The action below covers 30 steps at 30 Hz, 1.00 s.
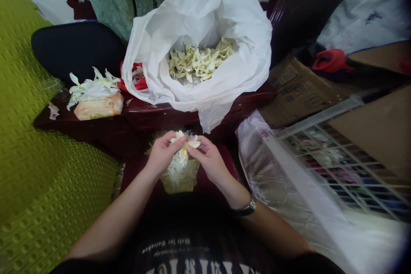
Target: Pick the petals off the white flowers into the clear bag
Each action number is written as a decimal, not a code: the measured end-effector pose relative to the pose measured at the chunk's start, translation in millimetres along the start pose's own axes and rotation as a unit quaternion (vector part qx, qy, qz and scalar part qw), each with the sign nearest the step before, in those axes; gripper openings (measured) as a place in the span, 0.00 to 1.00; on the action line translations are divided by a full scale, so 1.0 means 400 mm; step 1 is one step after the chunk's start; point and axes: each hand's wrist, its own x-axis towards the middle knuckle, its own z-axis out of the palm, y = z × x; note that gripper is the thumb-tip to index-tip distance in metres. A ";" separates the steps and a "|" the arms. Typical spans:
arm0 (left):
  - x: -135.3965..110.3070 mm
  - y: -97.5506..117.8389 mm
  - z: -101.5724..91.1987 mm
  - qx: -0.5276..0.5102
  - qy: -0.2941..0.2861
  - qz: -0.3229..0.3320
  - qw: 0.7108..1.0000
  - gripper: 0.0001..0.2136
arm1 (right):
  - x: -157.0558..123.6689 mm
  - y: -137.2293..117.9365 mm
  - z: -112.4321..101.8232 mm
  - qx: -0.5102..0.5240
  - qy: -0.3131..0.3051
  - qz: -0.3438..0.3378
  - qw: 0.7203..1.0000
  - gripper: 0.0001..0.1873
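Note:
My left hand (162, 154) and my right hand (208, 160) meet over my lap, both pinched on one white flower with a yellow centre (185, 143). Below the hands a pile of pale petals (178, 171) rests in a yellowish container on my lap. Ahead, a big white plastic bag (199, 43) stands open on a dark wooden table (144, 115), holding many white and yellow flowers (199, 62).
Several loose flowers (93, 85) lie on an orange packet (98, 107) at the table's left. A green mat (38, 145) covers the floor on the left. Cardboard boxes (295, 92), a wire rack (346, 158) and clear plastic sheeting (272, 167) crowd the right side.

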 end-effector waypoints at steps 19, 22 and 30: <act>-0.015 0.023 0.015 0.078 0.008 0.042 0.996 0.16 | 0.013 -0.005 -0.005 -0.005 0.042 -0.030 0.999 0.13; -0.015 0.033 0.014 0.132 -0.018 0.088 0.987 0.13 | 0.016 -0.004 0.004 0.011 0.059 -0.027 0.998 0.13; -0.009 0.013 0.006 0.055 0.028 0.072 0.995 0.20 | 0.001 -0.020 0.027 0.056 0.024 0.002 0.998 0.14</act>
